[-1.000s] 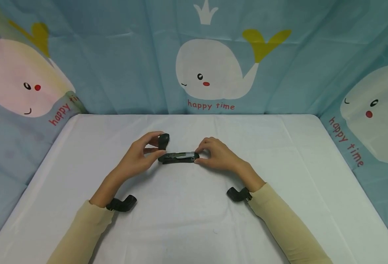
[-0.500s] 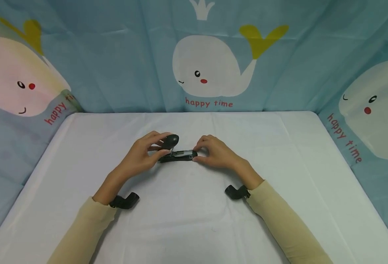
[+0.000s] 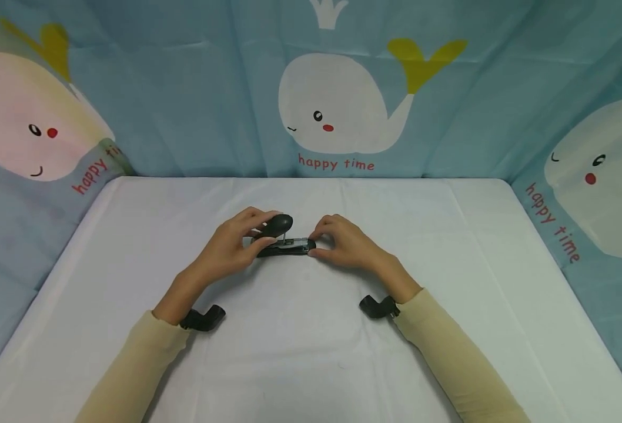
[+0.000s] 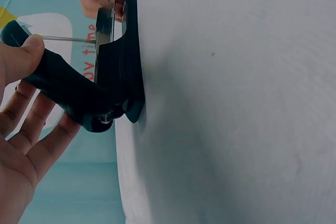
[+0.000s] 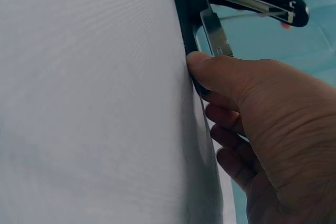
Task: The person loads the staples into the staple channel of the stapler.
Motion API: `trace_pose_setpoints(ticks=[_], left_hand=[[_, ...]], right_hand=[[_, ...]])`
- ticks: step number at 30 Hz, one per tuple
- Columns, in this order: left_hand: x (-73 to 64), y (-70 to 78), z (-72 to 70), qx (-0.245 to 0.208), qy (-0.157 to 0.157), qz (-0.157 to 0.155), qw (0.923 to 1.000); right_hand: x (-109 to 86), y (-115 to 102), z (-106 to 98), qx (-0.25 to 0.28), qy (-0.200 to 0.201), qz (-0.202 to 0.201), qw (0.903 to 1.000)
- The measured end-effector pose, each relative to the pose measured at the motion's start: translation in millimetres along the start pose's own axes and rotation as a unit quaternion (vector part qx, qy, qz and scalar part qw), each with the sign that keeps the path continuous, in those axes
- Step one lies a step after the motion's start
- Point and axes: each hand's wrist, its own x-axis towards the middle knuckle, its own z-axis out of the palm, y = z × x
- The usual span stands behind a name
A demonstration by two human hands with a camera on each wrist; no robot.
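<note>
The stapler [image 3: 286, 251] sits just left of centre in the head view, its base resting on the white-covered counter [image 3: 311, 346], its long side running across the frame. The left hand [image 3: 228, 244] pinches the raised top [image 3: 280, 224] between thumb and fingers; the right hand [image 3: 352, 244] grips the opposite end of the base, its thumb on the near side and fingers beyond. The hands are apart from each other, both clamped on the stapler. As far as can be judged, the unfolding part is done: the top stands tilted up from its hinge, baring the metal tray [image 5: 216, 32], and a thin, spring-like rod [image 4: 68, 39] spans the gap between top and tray at the upper left of the left wrist view. What looks undone is the folding back: the top is well clear of the tray and nothing is latched. Whether staples lie in the tray cannot be told, and no loose strip of them shows in either hand.
</note>
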Motion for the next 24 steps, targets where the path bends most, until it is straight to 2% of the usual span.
trace_pose_setpoints(ticks=[13,24], left_hand=[[2.4,1.5,5.6,0.060,0.005,0.018,0.9980],[4.8,1.9,7.2,0.087,-0.011,0.016,0.9960]], right_hand=[[0.0,1.0,-0.9,-0.003,0.001,-0.004,1.0000],[-3.3,-1.1,-1.3,-0.002,0.001,-0.005,1.0000]])
